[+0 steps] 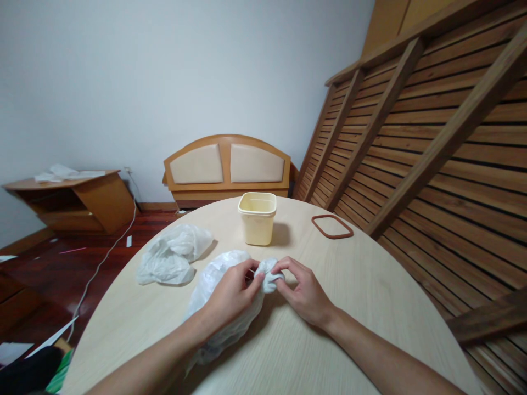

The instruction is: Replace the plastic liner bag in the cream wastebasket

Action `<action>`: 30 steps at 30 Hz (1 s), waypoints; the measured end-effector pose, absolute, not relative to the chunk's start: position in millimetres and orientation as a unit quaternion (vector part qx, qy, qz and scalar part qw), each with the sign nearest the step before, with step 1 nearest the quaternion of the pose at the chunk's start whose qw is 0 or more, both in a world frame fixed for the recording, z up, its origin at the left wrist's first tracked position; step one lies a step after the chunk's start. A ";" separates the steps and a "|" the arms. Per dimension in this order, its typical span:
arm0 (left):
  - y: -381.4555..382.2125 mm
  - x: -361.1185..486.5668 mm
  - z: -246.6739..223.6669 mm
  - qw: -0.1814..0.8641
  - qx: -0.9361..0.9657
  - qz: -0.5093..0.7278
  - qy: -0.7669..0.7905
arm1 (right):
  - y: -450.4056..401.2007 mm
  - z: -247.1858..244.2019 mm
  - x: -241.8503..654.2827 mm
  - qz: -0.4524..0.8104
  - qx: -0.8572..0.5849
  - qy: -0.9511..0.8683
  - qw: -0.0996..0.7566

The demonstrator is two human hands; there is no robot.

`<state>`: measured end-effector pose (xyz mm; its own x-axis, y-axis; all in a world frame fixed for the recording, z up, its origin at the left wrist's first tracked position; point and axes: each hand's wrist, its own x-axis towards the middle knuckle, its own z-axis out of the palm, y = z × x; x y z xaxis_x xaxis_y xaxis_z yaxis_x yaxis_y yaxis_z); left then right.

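A white plastic bag (242, 323) lies crumpled near the table's front, partly hidden under my left hand (233, 291). My left hand pinches the bag's gathered, twisted end between thumb and fingers. From the other side, my right hand (307, 291) grips the same bunched end with thumb and index finger. Just beyond my hands a cream square plastic container (258, 227) stands upright with its top open. To the left rests another crumpled white plastic bag (173, 255), apart from my hands.
A brown square ring (332, 226) lies flat on the round wooden table (349, 329), towards the right. Slatted wooden panels (432, 153) lean beyond the table's right edge. A headboard (226, 167) and a low cabinet (78, 200) stand by the wall.
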<state>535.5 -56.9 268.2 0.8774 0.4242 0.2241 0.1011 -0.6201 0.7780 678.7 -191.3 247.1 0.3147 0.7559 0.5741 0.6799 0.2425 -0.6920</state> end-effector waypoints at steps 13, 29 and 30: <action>-60.6 532.0 275.4 0.377 0.901 0.184 0.110 | -186.8 247.8 680.9 0.108 -0.573 -0.556 0.592; -57.9 537.2 268.2 0.404 0.888 0.181 0.124 | -185.1 247.1 679.9 0.148 -0.620 -0.524 0.565; -57.1 538.3 266.9 0.412 0.883 0.186 0.126 | -184.6 247.4 680.5 0.156 -0.618 -0.523 0.565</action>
